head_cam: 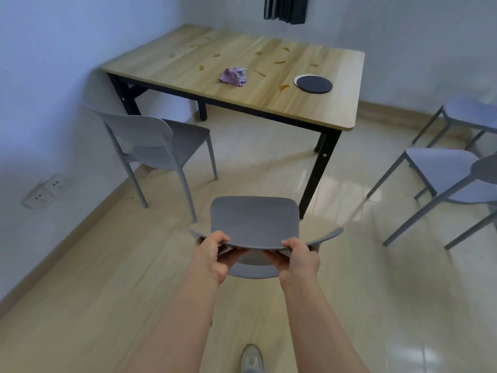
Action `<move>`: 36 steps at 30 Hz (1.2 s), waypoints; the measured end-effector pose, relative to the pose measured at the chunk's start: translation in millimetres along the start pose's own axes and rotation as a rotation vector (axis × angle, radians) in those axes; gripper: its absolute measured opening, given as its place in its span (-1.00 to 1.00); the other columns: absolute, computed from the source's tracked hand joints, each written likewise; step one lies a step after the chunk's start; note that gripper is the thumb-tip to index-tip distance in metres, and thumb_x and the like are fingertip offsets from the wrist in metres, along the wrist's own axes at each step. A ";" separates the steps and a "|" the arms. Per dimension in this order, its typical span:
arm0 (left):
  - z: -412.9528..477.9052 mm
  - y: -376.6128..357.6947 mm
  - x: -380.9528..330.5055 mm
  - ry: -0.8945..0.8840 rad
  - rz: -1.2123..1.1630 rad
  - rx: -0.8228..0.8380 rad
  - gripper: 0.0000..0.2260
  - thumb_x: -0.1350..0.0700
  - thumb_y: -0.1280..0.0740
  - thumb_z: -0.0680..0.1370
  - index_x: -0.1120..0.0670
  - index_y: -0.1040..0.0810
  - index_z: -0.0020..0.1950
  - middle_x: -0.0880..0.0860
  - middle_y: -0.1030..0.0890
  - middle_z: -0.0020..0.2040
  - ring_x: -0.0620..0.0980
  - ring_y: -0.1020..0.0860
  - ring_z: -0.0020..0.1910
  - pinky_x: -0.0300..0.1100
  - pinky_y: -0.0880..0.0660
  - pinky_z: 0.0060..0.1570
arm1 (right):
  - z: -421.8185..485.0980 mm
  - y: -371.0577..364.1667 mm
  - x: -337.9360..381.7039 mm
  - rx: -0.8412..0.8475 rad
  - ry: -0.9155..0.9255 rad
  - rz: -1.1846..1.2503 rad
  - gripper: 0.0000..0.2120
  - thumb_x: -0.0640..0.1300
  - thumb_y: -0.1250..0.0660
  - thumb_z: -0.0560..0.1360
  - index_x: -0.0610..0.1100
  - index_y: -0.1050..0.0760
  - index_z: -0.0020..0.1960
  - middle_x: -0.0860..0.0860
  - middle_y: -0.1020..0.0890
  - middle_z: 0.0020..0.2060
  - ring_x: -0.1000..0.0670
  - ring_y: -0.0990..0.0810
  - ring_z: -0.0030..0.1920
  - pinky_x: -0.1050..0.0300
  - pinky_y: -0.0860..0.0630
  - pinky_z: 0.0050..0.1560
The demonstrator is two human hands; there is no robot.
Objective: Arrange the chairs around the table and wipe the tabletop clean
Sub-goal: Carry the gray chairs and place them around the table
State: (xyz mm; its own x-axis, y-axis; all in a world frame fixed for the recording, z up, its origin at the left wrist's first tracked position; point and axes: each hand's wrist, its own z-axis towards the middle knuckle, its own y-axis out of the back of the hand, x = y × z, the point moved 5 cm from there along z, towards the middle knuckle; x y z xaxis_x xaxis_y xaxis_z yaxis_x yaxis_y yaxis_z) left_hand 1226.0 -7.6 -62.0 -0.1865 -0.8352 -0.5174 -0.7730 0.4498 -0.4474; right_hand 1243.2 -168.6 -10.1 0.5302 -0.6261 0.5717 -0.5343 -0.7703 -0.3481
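A grey chair (254,219) is right in front of me, its seat pointing toward the table. My left hand (215,251) and my right hand (297,255) both grip the top edge of its backrest. The wooden table (188,63) with black legs stands ahead in the room's corner. Orange-brown smears dot its top. A crumpled purple cloth (234,76) lies near the table's middle. A second grey chair (153,141) stands at the left by the wall. Two more grey chairs (443,170) (473,114) stand at the right, away from the table.
A dark round mat (314,84) on a white disc lies on the table's right part. Wall sockets (45,191) sit low on the left wall. A dark curtain (285,8) hangs above the table. My shoe (251,358) shows on the glossy tiled floor.
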 end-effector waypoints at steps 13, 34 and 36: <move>94.3 -106.2 -87.3 0.021 0.119 0.120 -0.87 0.39 -0.18 0.47 0.23 -0.38 -0.26 0.21 -0.48 -0.17 0.19 -0.49 -0.16 0.05 -0.61 -0.39 | 78.3 -121.6 40.0 -0.064 0.115 0.111 -0.68 -0.45 -0.23 0.44 -0.19 -0.37 0.14 -0.07 -0.51 -0.16 -0.09 -0.53 -0.17 -0.12 -0.57 -0.05; 169.5 -185.1 -189.0 0.143 0.148 0.177 -0.78 0.38 -0.25 0.46 0.22 -0.38 0.09 0.17 -0.45 -0.21 0.12 -0.47 -0.24 0.00 -0.60 -0.45 | 118.4 -252.5 75.9 -0.231 0.188 0.120 -0.76 -0.43 -0.25 0.40 -0.28 -0.39 0.05 -0.11 -0.45 -0.24 -0.11 -0.48 -0.25 -0.16 -0.60 -0.14; 172.8 -191.9 -193.5 0.142 0.146 0.207 -0.77 0.38 -0.25 0.46 0.21 -0.38 0.08 0.17 -0.46 -0.19 0.12 -0.48 -0.22 -0.01 -0.61 -0.42 | 121.4 -256.8 78.0 -0.219 0.197 0.140 -0.77 -0.43 -0.24 0.40 -0.28 -0.39 0.04 -0.12 -0.45 -0.23 -0.11 -0.48 -0.24 -0.11 -0.60 -0.23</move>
State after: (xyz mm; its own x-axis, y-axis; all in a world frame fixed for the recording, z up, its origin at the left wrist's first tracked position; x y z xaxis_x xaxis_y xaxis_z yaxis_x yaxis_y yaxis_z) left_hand 1515.3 122.4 -2.2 -0.3815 -0.7860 -0.4866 -0.5938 0.6118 -0.5227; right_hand 1501.7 -34.3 33.6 0.3156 -0.6724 0.6695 -0.7331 -0.6207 -0.2779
